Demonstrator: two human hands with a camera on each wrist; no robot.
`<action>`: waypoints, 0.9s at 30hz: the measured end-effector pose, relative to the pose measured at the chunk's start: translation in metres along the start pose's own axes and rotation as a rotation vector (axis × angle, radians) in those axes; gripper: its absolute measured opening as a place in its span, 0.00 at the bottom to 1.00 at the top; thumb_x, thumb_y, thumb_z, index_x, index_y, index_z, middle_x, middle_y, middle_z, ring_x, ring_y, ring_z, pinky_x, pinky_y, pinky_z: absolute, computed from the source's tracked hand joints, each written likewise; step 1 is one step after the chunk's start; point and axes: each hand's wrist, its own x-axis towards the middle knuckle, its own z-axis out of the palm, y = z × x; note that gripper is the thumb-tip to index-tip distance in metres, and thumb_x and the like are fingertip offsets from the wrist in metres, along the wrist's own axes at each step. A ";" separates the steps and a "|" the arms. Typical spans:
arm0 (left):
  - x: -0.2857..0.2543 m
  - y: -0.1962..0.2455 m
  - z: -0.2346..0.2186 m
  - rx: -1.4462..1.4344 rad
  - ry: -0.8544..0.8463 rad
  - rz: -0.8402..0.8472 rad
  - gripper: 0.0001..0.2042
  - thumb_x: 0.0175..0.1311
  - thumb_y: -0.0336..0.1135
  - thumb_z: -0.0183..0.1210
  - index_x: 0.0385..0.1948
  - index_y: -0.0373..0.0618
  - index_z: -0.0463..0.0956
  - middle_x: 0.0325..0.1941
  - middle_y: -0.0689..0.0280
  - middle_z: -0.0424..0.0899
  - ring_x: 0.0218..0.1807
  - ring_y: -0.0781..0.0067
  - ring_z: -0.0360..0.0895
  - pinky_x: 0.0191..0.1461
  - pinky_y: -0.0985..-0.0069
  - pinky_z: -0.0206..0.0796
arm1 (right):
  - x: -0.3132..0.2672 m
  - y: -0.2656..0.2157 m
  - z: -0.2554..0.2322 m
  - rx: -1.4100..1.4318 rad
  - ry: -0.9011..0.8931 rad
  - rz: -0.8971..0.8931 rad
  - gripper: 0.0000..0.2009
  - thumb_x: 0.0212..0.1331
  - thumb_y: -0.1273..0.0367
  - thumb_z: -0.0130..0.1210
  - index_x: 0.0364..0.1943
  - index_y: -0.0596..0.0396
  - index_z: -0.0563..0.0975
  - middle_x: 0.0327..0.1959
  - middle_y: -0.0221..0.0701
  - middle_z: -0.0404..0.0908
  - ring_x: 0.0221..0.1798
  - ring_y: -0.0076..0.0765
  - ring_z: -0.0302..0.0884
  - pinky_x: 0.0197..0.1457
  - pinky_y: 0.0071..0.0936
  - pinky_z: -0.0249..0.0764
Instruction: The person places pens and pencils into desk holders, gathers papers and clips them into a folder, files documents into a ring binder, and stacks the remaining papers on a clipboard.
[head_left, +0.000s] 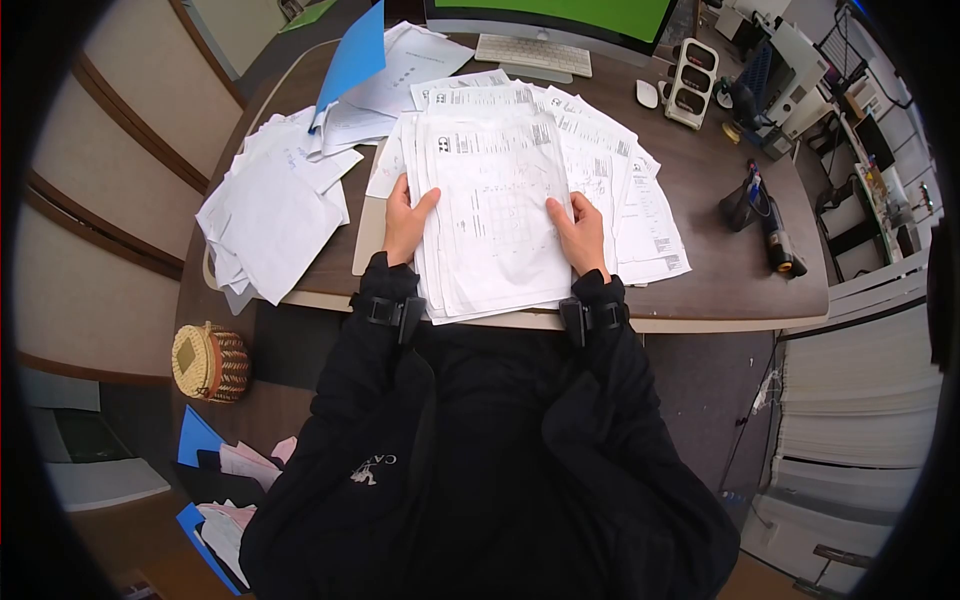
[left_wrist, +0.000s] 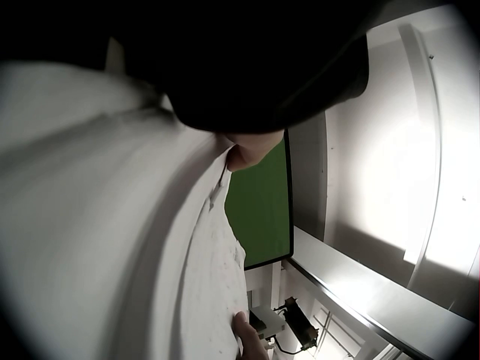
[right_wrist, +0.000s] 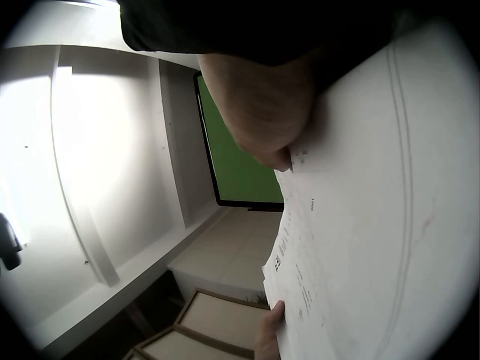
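Observation:
A stack of printed white paper sheets (head_left: 500, 225) is held upright-facing toward me over the desk's front edge. My left hand (head_left: 406, 222) grips its left side, thumb on the front sheet and fingers behind. On the opposite side my right hand (head_left: 582, 236) holds the right edge the same way. The sheets show a faint grid drawing and small print, and their lower edges are slightly uneven. In the left wrist view the papers (left_wrist: 202, 285) bow outward; the right wrist view shows their printed face (right_wrist: 337, 225). The fingers behind the stack are mostly hidden.
More printed sheets (head_left: 645, 225) fan out behind and right of the stack. Loose papers (head_left: 275, 210) and a blue folder (head_left: 350, 65) lie left. A keyboard (head_left: 533, 55), monitor (head_left: 560, 12) and mouse (head_left: 647, 94) stand at the back. A woven basket (head_left: 212, 362) sits below left.

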 end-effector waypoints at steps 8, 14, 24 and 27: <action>0.000 0.000 0.000 -0.001 -0.003 -0.006 0.19 0.60 0.31 0.59 0.51 0.33 0.67 0.48 0.58 0.79 0.46 0.74 0.77 0.50 0.78 0.68 | 0.000 0.001 0.000 0.002 0.005 -0.002 0.12 0.60 0.66 0.58 0.30 0.63 0.75 0.21 0.23 0.72 0.25 0.14 0.61 0.29 0.17 0.60; 0.000 0.002 0.001 0.000 0.000 -0.009 0.19 0.61 0.31 0.59 0.51 0.33 0.68 0.47 0.58 0.79 0.46 0.74 0.76 0.50 0.78 0.68 | -0.002 -0.004 0.002 0.016 0.010 0.018 0.12 0.60 0.66 0.58 0.30 0.63 0.74 0.22 0.23 0.72 0.26 0.15 0.61 0.29 0.18 0.61; 0.000 0.000 0.000 0.000 -0.003 -0.005 0.19 0.61 0.30 0.59 0.51 0.33 0.67 0.47 0.58 0.79 0.46 0.74 0.77 0.50 0.78 0.68 | -0.002 -0.004 0.001 0.018 0.000 0.025 0.12 0.60 0.66 0.58 0.30 0.63 0.74 0.22 0.23 0.73 0.26 0.14 0.62 0.30 0.18 0.61; 0.000 0.000 0.000 -0.002 -0.002 -0.007 0.19 0.61 0.30 0.59 0.51 0.33 0.67 0.47 0.58 0.79 0.46 0.74 0.77 0.50 0.78 0.68 | 0.001 0.005 0.000 0.001 -0.004 0.023 0.12 0.60 0.66 0.58 0.31 0.63 0.75 0.22 0.23 0.73 0.26 0.14 0.62 0.30 0.17 0.61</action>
